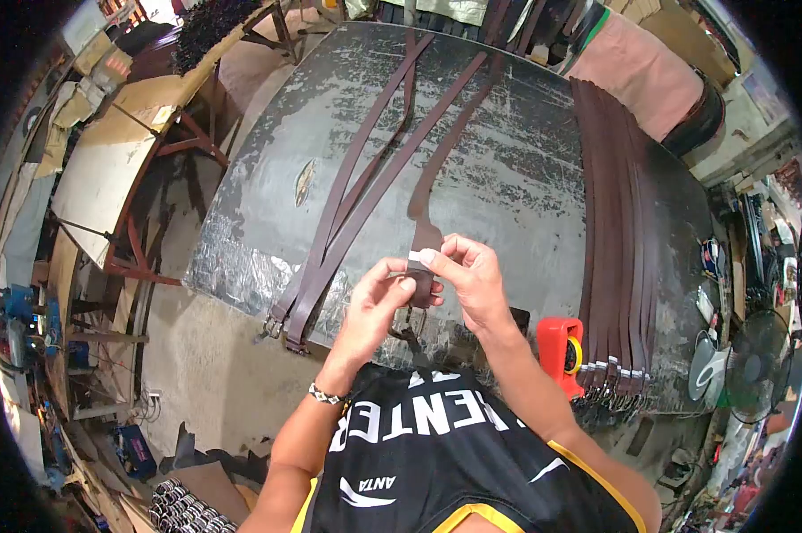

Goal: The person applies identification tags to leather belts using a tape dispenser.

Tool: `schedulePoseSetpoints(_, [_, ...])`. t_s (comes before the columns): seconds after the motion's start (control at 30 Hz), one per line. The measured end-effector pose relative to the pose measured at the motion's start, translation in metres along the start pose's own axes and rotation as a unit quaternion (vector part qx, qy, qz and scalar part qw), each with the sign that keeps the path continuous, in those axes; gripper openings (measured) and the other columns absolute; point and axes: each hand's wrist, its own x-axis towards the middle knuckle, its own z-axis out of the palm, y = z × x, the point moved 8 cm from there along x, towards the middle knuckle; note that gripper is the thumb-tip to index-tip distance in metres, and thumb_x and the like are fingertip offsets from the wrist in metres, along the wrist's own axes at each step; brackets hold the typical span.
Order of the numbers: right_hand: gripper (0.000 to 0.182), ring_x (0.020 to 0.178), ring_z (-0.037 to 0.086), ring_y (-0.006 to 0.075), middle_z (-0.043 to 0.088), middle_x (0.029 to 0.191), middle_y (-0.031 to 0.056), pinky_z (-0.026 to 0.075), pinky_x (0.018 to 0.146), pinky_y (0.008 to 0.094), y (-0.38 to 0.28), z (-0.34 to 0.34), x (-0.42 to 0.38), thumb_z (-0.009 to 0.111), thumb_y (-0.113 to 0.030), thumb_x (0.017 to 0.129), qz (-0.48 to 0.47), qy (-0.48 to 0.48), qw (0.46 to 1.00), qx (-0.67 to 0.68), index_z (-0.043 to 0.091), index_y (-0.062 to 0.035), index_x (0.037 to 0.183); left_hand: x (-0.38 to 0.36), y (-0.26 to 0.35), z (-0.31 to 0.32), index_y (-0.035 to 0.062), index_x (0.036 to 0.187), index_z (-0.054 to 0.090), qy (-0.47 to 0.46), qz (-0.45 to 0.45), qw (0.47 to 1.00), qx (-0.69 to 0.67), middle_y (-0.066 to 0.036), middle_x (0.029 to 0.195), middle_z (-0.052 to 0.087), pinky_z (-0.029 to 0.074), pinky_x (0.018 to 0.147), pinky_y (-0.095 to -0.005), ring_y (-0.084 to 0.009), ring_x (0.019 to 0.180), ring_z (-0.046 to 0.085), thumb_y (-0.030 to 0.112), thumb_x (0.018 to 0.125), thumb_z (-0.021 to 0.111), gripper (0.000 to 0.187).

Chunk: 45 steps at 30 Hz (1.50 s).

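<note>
A dark brown strap (pixel 428 233) runs from the far side of the table down to my hands, with a small white label (pixel 415 257) across it near its end. My left hand (pixel 382 296) grips the strap's end between thumb and fingers, just below the label. Pressed on the label is the thumb of my right hand (pixel 468 274), its fingers around the strap's edge. Several long brown straps (pixel 356 210) with metal buckles lie to the left. On the right, a row of brown straps (pixel 610 240) lies side by side, with white labels near the buckled ends.
The dark, worn table (pixel 267 178) lies before me. A red tape dispenser (pixel 557 355) stands at its near edge, left of the strap row. A fan (pixel 756 366) is at the right, a pink cloth-covered bundle (pixel 634 71) beyond. Wooden frames (pixel 107 178) stand at the left.
</note>
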Motion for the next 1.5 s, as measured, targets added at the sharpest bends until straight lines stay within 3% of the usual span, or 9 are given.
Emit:
schedulePoseSetpoints(0.1, [0.019, 0.072, 0.054, 0.0049, 0.058, 0.076, -0.0031, 0.043, 0.068, 0.024, 0.003, -0.002, -0.008, 0.072, -0.009, 0.088, -0.005, 0.003, 1.0, 0.002, 0.058, -0.0079, 0.075, -0.002, 0.004, 0.001, -0.0002, 0.12, 0.055, 0.017, 0.012, 0.997, 0.072, -0.013, 0.103, 0.069, 0.057, 0.082, -0.0351, -0.0225, 0.088, 0.071, 0.016, 0.102, 0.052, 0.024])
schedulePoseSetpoints(0.23, [0.017, 0.072, 0.053, 0.0046, 0.058, 0.077, -0.0033, 0.043, 0.066, 0.0226, 0.008, -0.007, -0.019, 0.073, -0.011, 0.088, -0.017, 0.009, 1.0, -0.008, 0.059, -0.0078, 0.078, -0.009, 0.006, 0.003, -0.0002, 0.13, 0.046, 0.033, 0.008, 0.999, 0.028, -0.014, 0.104, 0.068, 0.057, 0.079, -0.0336, -0.0218, 0.086, 0.07, 0.008, 0.1, 0.052, 0.031])
schedulePoseSetpoints(0.4, [0.018, 0.071, 0.052, 0.0039, 0.058, 0.078, -0.003, 0.043, 0.061, 0.0214, 0.012, -0.018, -0.027, 0.075, -0.013, 0.087, 0.009, 0.021, 1.0, -0.015, 0.059, -0.0052, 0.086, -0.015, 0.005, 0.018, 0.0012, 0.143, 0.034, -0.011, 0.0, 0.999, 0.043, -0.016, 0.115, 0.066, 0.053, 0.089, -0.0325, -0.02, 0.099, 0.067, 0.0, 0.097, 0.056, 0.051])
schedulePoseSetpoints(0.6, [0.028, 0.071, 0.056, 0.0067, 0.062, 0.085, 0.003, 0.047, 0.058, 0.0209, -0.006, -0.016, -0.044, 0.076, -0.013, 0.087, -0.094, 0.107, 0.989, -0.046, 0.056, -0.0019, 0.104, -0.016, 0.009, 0.024, 0.0022, 0.143, 0.034, -0.028, -0.008, 0.994, 0.106, -0.014, 0.117, 0.064, 0.052, 0.091, -0.0298, -0.0181, 0.105, 0.065, -0.001, 0.097, 0.056, 0.052])
schedulePoseSetpoints(0.7, [0.026, 0.072, 0.056, 0.0075, 0.063, 0.086, 0.0031, 0.047, 0.062, 0.0228, -0.012, -0.02, -0.048, 0.077, -0.013, 0.085, -0.124, 0.119, 0.974, -0.145, 0.059, -0.0026, 0.102, -0.014, 0.011, 0.027, 0.0025, 0.142, 0.036, -0.033, -0.014, 0.993, 0.115, -0.014, 0.118, 0.064, 0.051, 0.092, -0.0293, -0.0171, 0.107, 0.064, -0.003, 0.096, 0.056, 0.051])
schedulePoseSetpoints(0.8, [0.022, 0.072, 0.055, 0.008, 0.062, 0.083, 0.0013, 0.046, 0.066, 0.0247, -0.026, -0.019, -0.05, 0.078, -0.012, 0.083, -0.214, 0.128, 0.908, -0.335, 0.063, -0.0028, 0.098, -0.013, 0.01, 0.028, 0.0026, 0.14, 0.037, -0.03, -0.02, 0.992, 0.117, -0.014, 0.118, 0.064, 0.051, 0.092, -0.0294, -0.0168, 0.107, 0.063, -0.004, 0.096, 0.056, 0.049])
schedulePoseSetpoints(1.0, [0.019, 0.073, 0.055, 0.0077, 0.06, 0.078, -0.0008, 0.045, 0.068, 0.0242, -0.014, -0.024, -0.043, 0.077, -0.01, 0.083, -0.138, 0.115, 0.958, -0.222, 0.064, -0.0029, 0.094, -0.012, 0.007, 0.026, 0.0026, 0.139, 0.038, -0.017, -0.022, 0.989, 0.144, -0.013, 0.117, 0.064, 0.051, 0.09, -0.0277, -0.0153, 0.105, 0.063, -0.004, 0.095, 0.057, 0.048])
schedulePoseSetpoints(1.2, [0.018, 0.075, 0.056, 0.0068, 0.06, 0.08, -0.0001, 0.048, 0.066, 0.0221, -0.006, -0.027, -0.038, 0.075, -0.01, 0.086, -0.113, 0.098, 0.974, -0.168, 0.064, -0.0016, 0.097, -0.009, -0.005, 0.01, 0.0014, 0.134, 0.045, 0.01, -0.006, 0.992, 0.126, -0.011, 0.11, 0.066, 0.052, 0.084, -0.0252, -0.0141, 0.098, 0.064, -0.004, 0.092, 0.063, 0.046])
schedulePoseSetpoints(1.5, [0.019, 0.076, 0.058, 0.0074, 0.062, 0.089, 0.0025, 0.052, 0.067, 0.0228, 0.009, -0.031, -0.037, 0.072, -0.008, 0.088, -0.095, 0.064, 0.989, -0.089, 0.063, 0.0005, 0.103, -0.007, -0.008, 0.007, 0.0, 0.131, 0.047, 0.01, -0.007, 0.996, 0.092, -0.012, 0.108, 0.067, 0.053, 0.086, -0.0281, -0.0152, 0.099, 0.065, -0.004, 0.091, 0.063, 0.043])
